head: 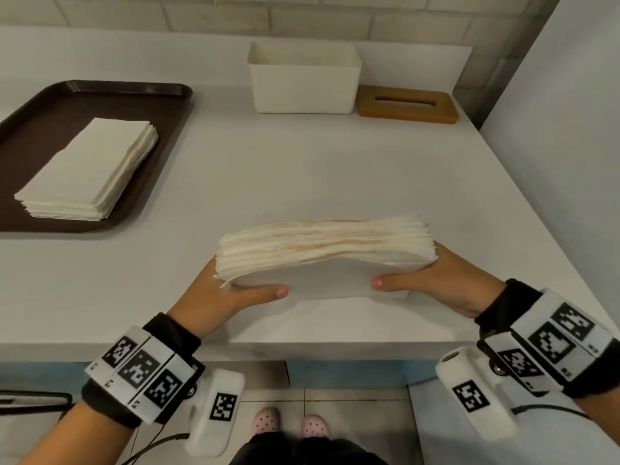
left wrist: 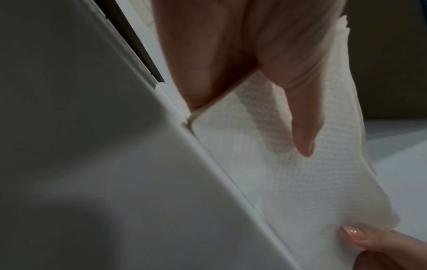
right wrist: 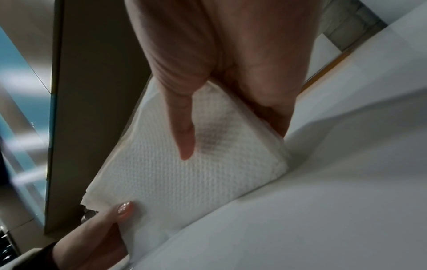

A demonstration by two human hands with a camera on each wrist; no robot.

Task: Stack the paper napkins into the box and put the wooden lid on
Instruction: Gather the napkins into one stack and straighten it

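A thick stack of white paper napkins (head: pixel 322 253) stands on its long edge near the table's front edge, its lower edge on the tabletop. My left hand (head: pixel 235 290) grips its left end and my right hand (head: pixel 436 276) grips its right end. Both thumbs lie across the near face, and the fingers behind the stack are hidden. In the wrist views each thumb presses on the embossed paper (left wrist: pixel 300 182) (right wrist: pixel 184 182). The open white box (head: pixel 303 78) stands at the back, and the slotted wooden lid (head: pixel 407 104) lies flat to its right. A second napkin stack (head: pixel 90 169) lies on the brown tray (head: pixel 100 95).
The brown tray sits at the left of the white table (head: pixel 302 179). A tiled wall runs behind the box. The table's right edge slants close to the lid and my right wrist. Bare tabletop lies between the held stack and the box.
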